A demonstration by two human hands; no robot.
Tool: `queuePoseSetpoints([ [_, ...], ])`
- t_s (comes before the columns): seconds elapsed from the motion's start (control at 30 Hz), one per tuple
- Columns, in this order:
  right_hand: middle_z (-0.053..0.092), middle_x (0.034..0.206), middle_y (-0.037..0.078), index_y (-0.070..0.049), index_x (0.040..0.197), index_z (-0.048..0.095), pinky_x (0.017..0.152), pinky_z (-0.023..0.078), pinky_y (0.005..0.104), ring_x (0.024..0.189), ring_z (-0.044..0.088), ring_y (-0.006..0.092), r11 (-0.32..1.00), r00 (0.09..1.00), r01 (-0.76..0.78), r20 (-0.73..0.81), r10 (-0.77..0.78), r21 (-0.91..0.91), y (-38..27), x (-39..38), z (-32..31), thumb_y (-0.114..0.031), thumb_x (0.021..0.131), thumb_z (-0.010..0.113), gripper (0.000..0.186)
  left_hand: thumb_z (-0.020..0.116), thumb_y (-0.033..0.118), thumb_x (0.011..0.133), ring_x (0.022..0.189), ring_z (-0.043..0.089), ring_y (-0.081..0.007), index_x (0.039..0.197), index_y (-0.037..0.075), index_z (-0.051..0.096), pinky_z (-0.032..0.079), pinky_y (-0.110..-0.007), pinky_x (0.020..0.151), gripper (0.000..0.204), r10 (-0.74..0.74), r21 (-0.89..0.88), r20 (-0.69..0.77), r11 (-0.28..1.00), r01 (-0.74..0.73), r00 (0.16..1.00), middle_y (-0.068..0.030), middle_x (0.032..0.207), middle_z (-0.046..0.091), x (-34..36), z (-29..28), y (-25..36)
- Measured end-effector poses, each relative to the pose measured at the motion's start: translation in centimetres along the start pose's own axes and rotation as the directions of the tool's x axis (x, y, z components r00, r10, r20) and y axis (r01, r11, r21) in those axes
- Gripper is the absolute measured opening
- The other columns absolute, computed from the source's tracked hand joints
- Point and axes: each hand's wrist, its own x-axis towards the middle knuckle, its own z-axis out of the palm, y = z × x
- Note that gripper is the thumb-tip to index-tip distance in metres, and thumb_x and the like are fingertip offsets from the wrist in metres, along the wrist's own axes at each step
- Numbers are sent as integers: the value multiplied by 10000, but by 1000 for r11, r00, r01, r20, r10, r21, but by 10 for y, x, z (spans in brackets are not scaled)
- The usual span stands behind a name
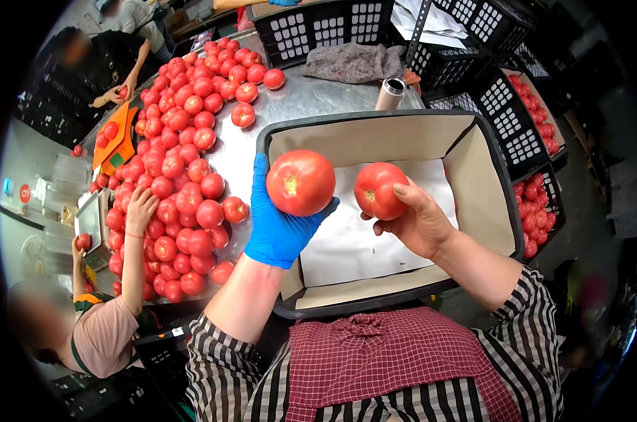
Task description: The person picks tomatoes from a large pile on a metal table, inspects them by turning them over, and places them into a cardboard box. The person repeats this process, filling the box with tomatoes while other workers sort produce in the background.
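Note:
In a blue glove, my left hand [279, 228] holds a large red tomato [301, 183], its pale stem scar facing up. My bare right hand [420, 224] grips a slightly smaller tomato [379, 191] between thumb and fingers. Both tomatoes are over a black crate [501, 176] lined with tan card, with white paper [353, 243] lying on its bottom. To the left, a big heap of tomatoes [185, 183] covers much of the metal table.
A person [111, 323] at the left reaches into the heap; another [93, 70] stands across the table. A grey cloth [353, 63] and an uncapped bottle [391, 93] lie behind the crate. Black crates [508, 119], some with tomatoes, stand at the right. An orange scale [114, 144] is far left.

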Motion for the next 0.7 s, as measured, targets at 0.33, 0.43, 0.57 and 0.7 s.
queuePoseSetpoints([
  [0.33,636,938,101,-57,1181,527,611,503,351,679,608,207,997,989,8,148,-20,81,-9,2,-17,-657,923,414,663,498,567,945,1146,585,-356,1278,60,503,446,-625,994,607,-89,35,51,996,87,995,-161,1242,591,4,5,-12],
  [0.43,636,926,107,-54,1176,528,596,497,360,657,600,212,991,990,-15,142,-4,133,-9,4,-17,-655,952,352,665,521,532,947,1108,610,-335,1249,41,525,457,-620,983,577,-112,68,26,992,110,993,-161,1199,615,4,7,-13],
  [0.57,645,931,135,-50,1181,533,569,487,364,638,599,220,989,995,-43,96,29,145,-11,6,-15,-669,964,268,707,542,492,947,1049,641,-315,1216,31,550,487,-600,944,534,-123,206,-30,970,126,992,-144,1150,642,7,1,-16],
  [0.7,645,914,117,-58,1172,549,559,482,364,626,595,222,995,997,-64,45,61,71,-11,9,-21,-675,970,239,719,529,413,973,1061,639,-266,1228,32,557,528,-488,926,459,-130,436,-44,890,136,991,-125,1182,634,8,-1,-17],
])
